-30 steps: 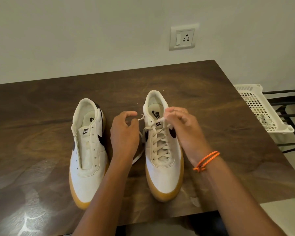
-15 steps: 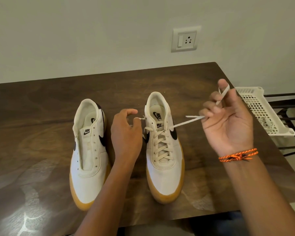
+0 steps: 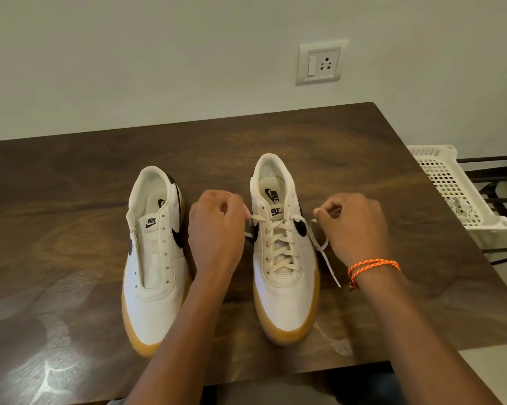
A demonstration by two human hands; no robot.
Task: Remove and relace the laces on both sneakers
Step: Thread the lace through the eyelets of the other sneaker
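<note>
Two white sneakers sit toes-near on the counter (image 3: 334, 147). The left sneaker (image 3: 156, 255) has bare eyelets; the right sneaker (image 3: 284, 252) is laced. Left hand (image 3: 217, 226) and right hand (image 3: 354, 226) each pinch an end of the lace (image 3: 324, 249).

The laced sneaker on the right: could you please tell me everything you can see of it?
The laced sneaker is a low off-white shoe, canvas-like, with a tan gum sole, a dark swoosh on each side and a Nike mark on tongue and insole. It stands upright on the wooden table, toe toward the person. A cream lace criss-crosses its eyelets. The left hand pinches one lace end beside the collar; the right hand pinches the other, whose tail trails onto the table.
</note>
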